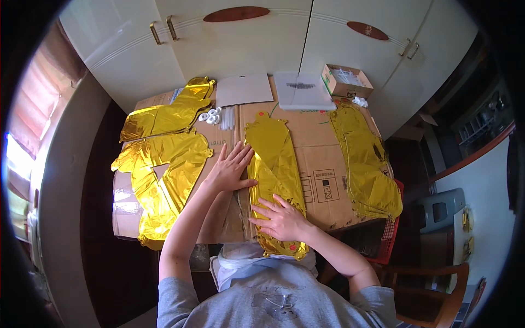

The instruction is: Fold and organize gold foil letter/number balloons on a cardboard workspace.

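- My left hand (229, 167) lies flat near the centre of the frame, fingers spread and released. Its palm rests on the cardboard sheet (322, 164) and its fingertips reach the left edge of a flat gold foil balloon (273, 158).
- My right hand (281, 220) presses the lower part of that same balloon, fingers loosely curled and resting on the foil, grasping nothing.
- The balloon runs from the upper centre of the frame down to the near edge of the cardboard, just above my grey shirt.
- To smooth it well, I judge that I should keep 1 hand anchoring the foil while the other slides outward with flat, light pressure, so no crease sets and the seam is not strained.
- 2 more gold foil shapes (158, 164) lie at the left of the frame, and 1 long gold shape (366, 164) lies at the right.
- At the top centre sit 2 white flat packets (244, 89), small white plastic rings (210, 115) and an open cardboard box (344, 81).
- White cupboard doors (229, 44) fill the top of the frame.
- The balloon's lowest end is partly covered by my right hand and wrist.
- What each foil shape represents is hard to make out while flat and crumpled.
- The box's contents are too small to identify.
- The lens rim darkens and bends the corners.
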Tool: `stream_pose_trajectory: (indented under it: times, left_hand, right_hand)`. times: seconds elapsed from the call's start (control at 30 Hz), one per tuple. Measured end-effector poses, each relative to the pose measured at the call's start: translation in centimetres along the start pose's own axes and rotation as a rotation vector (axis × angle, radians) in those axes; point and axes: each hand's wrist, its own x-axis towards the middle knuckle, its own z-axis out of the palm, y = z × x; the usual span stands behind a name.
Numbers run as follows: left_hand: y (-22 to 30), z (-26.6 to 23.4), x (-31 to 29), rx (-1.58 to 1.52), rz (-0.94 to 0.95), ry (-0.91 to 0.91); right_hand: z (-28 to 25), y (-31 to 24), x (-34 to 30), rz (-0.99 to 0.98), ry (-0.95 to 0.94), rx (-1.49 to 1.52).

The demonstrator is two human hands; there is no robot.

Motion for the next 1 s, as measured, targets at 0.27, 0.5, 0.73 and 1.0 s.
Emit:
stream_pose_trajectory:
  times: [0.27, 0.5, 0.73, 1.0]
  left_hand:
    - [0.1, -1.5, 0.7, 0.014, -0.034, -0.070]
    - [-0.3, -1.7, 1.6, 0.049, -0.062, -0.092]
    - [-1.1, -1.5, 2.8, 0.066, -0.111, -0.133]
    - [-0.8, -1.8, 3.3, 0.100, -0.147, -0.183]
  right_hand:
    - [0.2, 0.1, -0.2, -0.023, -0.015, -0.002]
    - [0.3, 0.2, -0.3, -0.042, -0.032, -0.010]
    - [0.4, 0.2, -0.3, -0.045, -0.046, -0.032]
    - [0.2, -0.4, -1.2, -0.056, -0.058, -0.019]
